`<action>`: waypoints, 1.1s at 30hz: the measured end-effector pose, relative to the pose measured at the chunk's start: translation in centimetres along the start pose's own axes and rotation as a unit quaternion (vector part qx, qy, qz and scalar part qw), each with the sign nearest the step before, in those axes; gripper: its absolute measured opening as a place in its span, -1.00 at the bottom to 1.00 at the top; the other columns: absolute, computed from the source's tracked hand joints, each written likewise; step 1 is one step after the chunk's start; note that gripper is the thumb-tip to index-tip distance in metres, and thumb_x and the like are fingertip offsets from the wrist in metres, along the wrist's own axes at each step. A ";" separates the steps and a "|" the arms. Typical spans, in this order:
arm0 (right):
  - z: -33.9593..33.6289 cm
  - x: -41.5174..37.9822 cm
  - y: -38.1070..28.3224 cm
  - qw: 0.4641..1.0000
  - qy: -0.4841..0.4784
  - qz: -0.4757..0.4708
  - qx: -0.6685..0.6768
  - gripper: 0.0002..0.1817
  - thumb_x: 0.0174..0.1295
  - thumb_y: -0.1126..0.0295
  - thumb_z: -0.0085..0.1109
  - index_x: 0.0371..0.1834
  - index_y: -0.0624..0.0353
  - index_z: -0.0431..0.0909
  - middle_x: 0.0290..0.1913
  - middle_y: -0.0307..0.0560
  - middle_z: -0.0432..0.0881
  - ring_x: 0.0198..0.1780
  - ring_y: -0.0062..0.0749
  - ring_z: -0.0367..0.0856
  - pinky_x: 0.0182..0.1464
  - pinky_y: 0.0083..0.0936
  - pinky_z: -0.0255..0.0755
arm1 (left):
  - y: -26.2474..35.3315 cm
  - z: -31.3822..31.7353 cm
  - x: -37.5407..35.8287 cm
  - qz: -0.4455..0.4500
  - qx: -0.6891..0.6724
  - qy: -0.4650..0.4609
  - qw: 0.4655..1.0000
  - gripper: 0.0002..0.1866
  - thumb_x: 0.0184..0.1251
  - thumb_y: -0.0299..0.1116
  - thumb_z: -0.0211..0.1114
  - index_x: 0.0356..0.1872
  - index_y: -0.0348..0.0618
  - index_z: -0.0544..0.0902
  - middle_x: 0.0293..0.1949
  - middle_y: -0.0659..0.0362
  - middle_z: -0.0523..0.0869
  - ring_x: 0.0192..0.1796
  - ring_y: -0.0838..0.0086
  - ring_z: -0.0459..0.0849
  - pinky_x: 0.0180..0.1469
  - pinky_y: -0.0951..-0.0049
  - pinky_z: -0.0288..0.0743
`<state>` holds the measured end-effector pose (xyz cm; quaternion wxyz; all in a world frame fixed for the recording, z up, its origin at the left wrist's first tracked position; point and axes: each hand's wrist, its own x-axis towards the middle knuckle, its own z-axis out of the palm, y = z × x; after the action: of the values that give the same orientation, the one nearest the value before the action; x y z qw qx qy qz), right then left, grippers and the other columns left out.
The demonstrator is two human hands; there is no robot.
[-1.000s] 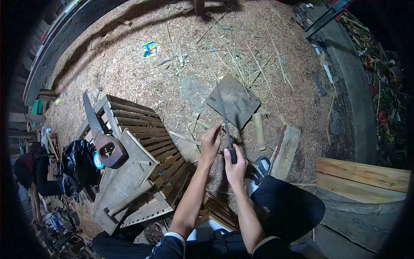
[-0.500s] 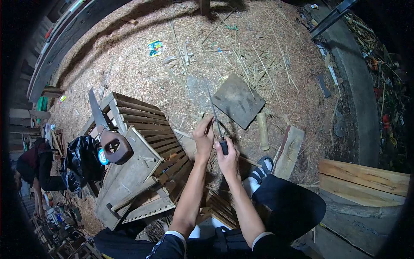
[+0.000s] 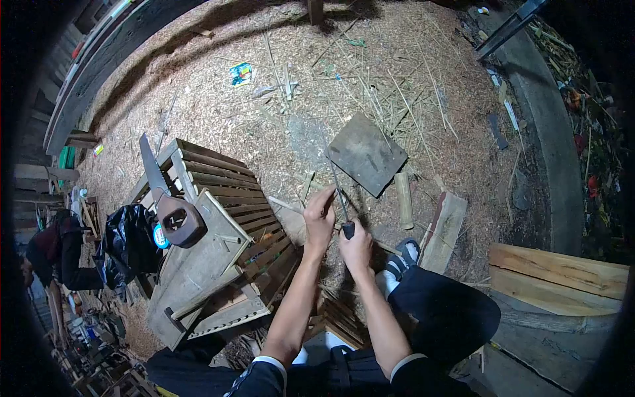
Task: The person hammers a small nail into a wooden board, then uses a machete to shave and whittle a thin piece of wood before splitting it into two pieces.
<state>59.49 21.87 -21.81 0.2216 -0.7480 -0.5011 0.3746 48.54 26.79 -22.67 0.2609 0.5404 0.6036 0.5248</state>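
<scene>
A long thin dark blade or rod (image 3: 337,182) with a black handle (image 3: 348,229) points up and away from me. My right hand (image 3: 358,246) is closed round that handle. My left hand (image 3: 320,217) is beside the blade, its fingers bent towards it; whether they touch or hold it I cannot make out. To the left, a handsaw (image 3: 177,218) with a brown wooden handle lies on top of a slatted wooden crate (image 3: 221,178). A square dark board (image 3: 368,154) lies on the ground beyond my hands.
Right of my hands are a bamboo piece (image 3: 403,200), a flat wood slab (image 3: 444,231) and thick planks (image 3: 555,278). A black plastic bag (image 3: 127,246) is left of the crate. At the far left another person (image 3: 56,255) bends down. Wood shavings (image 3: 218,99) cover the ground.
My right hand has shifted slightly right and down with the handle. My left hand has moved a little right and down, and its fingers are now turned more towards the blade.
</scene>
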 end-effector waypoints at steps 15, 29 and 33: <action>2.9 2.8 4.3 0.991 -0.036 0.068 -0.107 -0.60 0.37 0.39 0.13 0.27 0.00 0.59 -0.05 0.37 0.69 0.05 0.37 0.65 0.09 0.14 0.48 | 0.2 1.0 0.2 -0.051 0.008 -0.008 0.999 -0.78 0.52 -0.62 0.15 0.10 -0.32 0.62 -0.01 -0.15 0.76 0.03 -0.03 0.77 0.06 0.14 0.60; 0.5 1.6 3.0 0.994 -0.034 0.052 -0.085 -0.53 0.24 0.39 0.30 0.26 0.03 0.61 -0.11 0.37 0.72 -0.02 0.35 0.69 0.06 0.10 0.55 | 0.4 1.6 -0.9 -0.038 -0.036 -0.014 0.999 -0.76 0.48 -0.61 0.21 0.10 -0.31 0.69 -0.07 -0.14 0.80 -0.05 0.06 0.81 0.01 0.20 0.63; -3.0 -1.8 -0.3 0.999 0.017 -0.016 -0.028 -0.74 0.24 0.37 0.30 -0.03 0.20 0.65 -0.24 0.39 0.71 -0.12 0.36 0.69 -0.08 0.05 0.52 | 6.0 0.1 -0.9 -0.016 -0.057 0.023 0.998 -0.71 0.42 -0.64 0.25 0.10 -0.27 0.72 -0.01 -0.11 0.80 0.05 0.11 0.81 0.12 0.22 0.62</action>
<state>61.27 20.51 -19.16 0.2151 -0.7516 -0.5198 0.3443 51.18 25.16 -17.45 0.2853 0.5026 0.5874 0.5666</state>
